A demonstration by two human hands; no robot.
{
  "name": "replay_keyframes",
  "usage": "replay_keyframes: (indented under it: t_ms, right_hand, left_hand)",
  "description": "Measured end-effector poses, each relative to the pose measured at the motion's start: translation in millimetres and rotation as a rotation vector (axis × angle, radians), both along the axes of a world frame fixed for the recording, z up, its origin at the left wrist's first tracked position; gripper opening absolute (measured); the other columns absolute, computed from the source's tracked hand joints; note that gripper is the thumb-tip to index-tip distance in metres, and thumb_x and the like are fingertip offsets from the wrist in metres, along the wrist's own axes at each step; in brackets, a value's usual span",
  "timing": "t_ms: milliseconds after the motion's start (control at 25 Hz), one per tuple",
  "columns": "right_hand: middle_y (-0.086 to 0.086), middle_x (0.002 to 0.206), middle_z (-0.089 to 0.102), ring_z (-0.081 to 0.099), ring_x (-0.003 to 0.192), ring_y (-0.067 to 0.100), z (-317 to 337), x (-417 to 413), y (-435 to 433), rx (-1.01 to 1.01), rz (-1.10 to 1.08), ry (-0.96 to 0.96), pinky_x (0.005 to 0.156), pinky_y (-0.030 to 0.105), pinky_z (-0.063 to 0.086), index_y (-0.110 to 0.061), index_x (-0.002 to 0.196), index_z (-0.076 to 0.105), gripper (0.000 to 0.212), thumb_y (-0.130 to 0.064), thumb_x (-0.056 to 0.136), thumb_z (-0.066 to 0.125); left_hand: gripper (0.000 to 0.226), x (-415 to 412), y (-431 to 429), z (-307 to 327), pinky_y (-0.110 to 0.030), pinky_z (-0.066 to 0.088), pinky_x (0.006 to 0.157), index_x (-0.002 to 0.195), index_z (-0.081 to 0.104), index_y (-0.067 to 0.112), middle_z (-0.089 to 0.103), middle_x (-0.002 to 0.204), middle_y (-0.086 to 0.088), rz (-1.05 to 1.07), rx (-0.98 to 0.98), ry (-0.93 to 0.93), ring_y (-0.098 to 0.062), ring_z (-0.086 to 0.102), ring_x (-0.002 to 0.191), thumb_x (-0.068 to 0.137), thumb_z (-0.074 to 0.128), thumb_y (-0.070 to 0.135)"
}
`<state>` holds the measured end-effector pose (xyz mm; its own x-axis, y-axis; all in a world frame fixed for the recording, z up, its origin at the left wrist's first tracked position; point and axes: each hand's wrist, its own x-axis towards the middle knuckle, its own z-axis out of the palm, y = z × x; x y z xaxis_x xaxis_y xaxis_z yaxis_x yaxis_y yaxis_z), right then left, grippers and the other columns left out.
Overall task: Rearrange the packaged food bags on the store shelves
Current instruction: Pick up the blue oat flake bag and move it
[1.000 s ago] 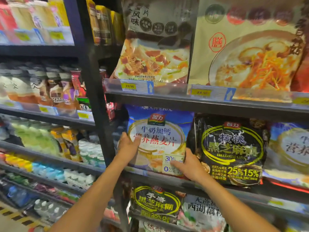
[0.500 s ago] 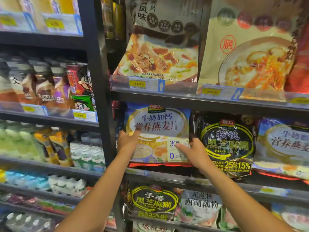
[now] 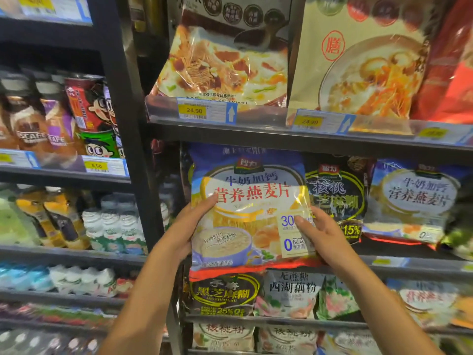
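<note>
A blue and yellow oatmeal bag [image 3: 247, 201] with red lettering is held upright in front of the middle shelf [image 3: 384, 263], its red bottom seam hanging past the shelf edge. My left hand [image 3: 190, 226] grips its left edge, thumb on the front. My right hand [image 3: 320, 234] grips its lower right corner, thumb over the white label. Behind it to the right stands a black sesame-walnut bag [image 3: 337, 190], partly covered, then a second oatmeal bag [image 3: 414, 198].
Large noodle-soup bags [image 3: 225, 62] fill the shelf above, behind price tags [image 3: 204, 111]. Below sit a black sesame bag [image 3: 222, 294] and a lotus-root powder bag [image 3: 289, 293]. A black upright post [image 3: 128, 119] separates drink bottles and cans [image 3: 84, 108] on the left shelves.
Both hands have pulled the oatmeal bag out toward me and up from the shelf; it now appears larger and covers part of the black bag. The view has shifted closer.
</note>
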<state>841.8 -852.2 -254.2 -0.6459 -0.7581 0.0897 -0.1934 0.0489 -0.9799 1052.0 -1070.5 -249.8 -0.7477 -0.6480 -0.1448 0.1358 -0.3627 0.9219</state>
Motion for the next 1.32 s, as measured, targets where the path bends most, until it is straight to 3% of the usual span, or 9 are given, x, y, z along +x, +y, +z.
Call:
replay_keyframes:
  t_ms: [120, 280, 560, 760, 880, 960, 1040, 1160, 1320]
  right_hand:
    - [-0.001, 0.129, 0.074, 0.072, 0.116, 0.019, -14, 7, 24, -0.021, -0.009, -0.067, 0.096, 0.041, 0.057, -0.022, 0.137, 0.062, 0.046, -0.031, 0.093, 0.073]
    - [-0.009, 0.122, 0.077, 0.073, 0.113, 0.01, -31, 23, 55, 0.039, 0.001, -0.17, 0.099, 0.036, 0.052, -0.026, 0.13, 0.064, 0.053, -0.043, 0.082, 0.079]
    - [-0.011, 0.111, 0.08, 0.076, 0.103, 0.011, -60, 35, 145, 0.122, -0.127, -0.222, 0.094, 0.036, 0.056, -0.029, 0.121, 0.07, 0.056, -0.055, 0.072, 0.078]
    - [-0.023, 0.084, 0.075, 0.07, 0.072, -0.008, -75, 27, 242, 0.141, -0.305, -0.24, 0.066, 0.019, 0.049, -0.034, 0.096, 0.068, 0.019, -0.039, 0.083, 0.081]
    - [-0.009, 0.096, 0.081, 0.077, 0.087, 0.014, -98, 22, 300, 0.203, -0.411, -0.324, 0.081, 0.039, 0.061, -0.03, 0.106, 0.07, 0.045, -0.053, 0.072, 0.089]
    - [-0.005, 0.093, 0.08, 0.075, 0.084, 0.015, -113, 25, 339, 0.224, -0.473, -0.336, 0.072, 0.035, 0.059, -0.031, 0.098, 0.07, 0.03, -0.047, 0.078, 0.086]
    - [-0.007, 0.093, 0.082, 0.078, 0.082, 0.013, -128, 26, 372, 0.262, -0.467, -0.337, 0.068, 0.031, 0.058, -0.028, 0.105, 0.076, 0.03, -0.045, 0.081, 0.083]
    - [-0.007, 0.098, 0.082, 0.079, 0.088, 0.017, -151, 24, 419, 0.304, -0.415, -0.405, 0.084, 0.043, 0.063, -0.025, 0.117, 0.074, 0.043, -0.046, 0.081, 0.083]
    - [-0.008, 0.101, 0.079, 0.077, 0.086, 0.016, -179, 18, 463, 0.379, -0.391, -0.548, 0.071, 0.031, 0.062, -0.028, 0.115, 0.067, 0.043, -0.051, 0.082, 0.082]
  left_hand:
    - [0.048, 9, 24, -16, -0.047, 0.065, 0.089, 0.134, 0.068, 0.009, 0.076, 0.125, -0.019, 0.017, 0.081, 0.069, -0.033, 0.075, 0.112, 0.088, 0.072, 0.024]
    - [0.053, 19, 56, -39, -0.062, 0.054, 0.103, 0.136, 0.061, 0.009, 0.074, 0.127, -0.022, 0.08, 0.031, 0.055, -0.041, 0.073, 0.115, 0.085, 0.073, 0.017]
    - [0.053, 0, 135, -59, -0.058, 0.055, 0.1, 0.129, 0.064, 0.008, 0.077, 0.119, -0.022, 0.025, 0.009, -0.007, -0.039, 0.077, 0.104, 0.079, 0.078, 0.02]
    - [0.048, -22, 222, -82, -0.054, 0.058, 0.099, 0.129, 0.067, 0.006, 0.076, 0.12, -0.023, -0.163, 0.127, -0.092, -0.038, 0.077, 0.104, 0.085, 0.079, 0.022]
    - [0.045, -34, 274, -102, -0.047, 0.066, 0.082, 0.129, 0.066, 0.001, 0.074, 0.121, -0.028, -0.274, 0.163, -0.137, -0.037, 0.079, 0.097, 0.087, 0.075, 0.013]
    - [0.048, -42, 309, -118, -0.044, 0.065, 0.078, 0.125, 0.07, 0.003, 0.077, 0.116, -0.024, -0.284, 0.122, -0.213, -0.035, 0.079, 0.094, 0.08, 0.079, 0.018]
    - [0.054, -47, 340, -137, -0.043, 0.063, 0.085, 0.122, 0.074, 0.005, 0.078, 0.115, -0.022, -0.305, 0.081, -0.282, -0.034, 0.079, 0.095, 0.074, 0.084, 0.029]
    - [0.046, -52, 386, -164, -0.043, 0.064, 0.084, 0.126, 0.072, 0.004, 0.077, 0.119, -0.022, -0.338, 0.147, -0.326, -0.035, 0.078, 0.101, 0.085, 0.08, 0.023]
    - [0.047, -56, 426, -196, -0.05, 0.059, 0.1, 0.133, 0.068, 0.006, 0.074, 0.127, -0.02, -0.348, 0.327, -0.379, -0.038, 0.073, 0.116, 0.091, 0.078, 0.024]
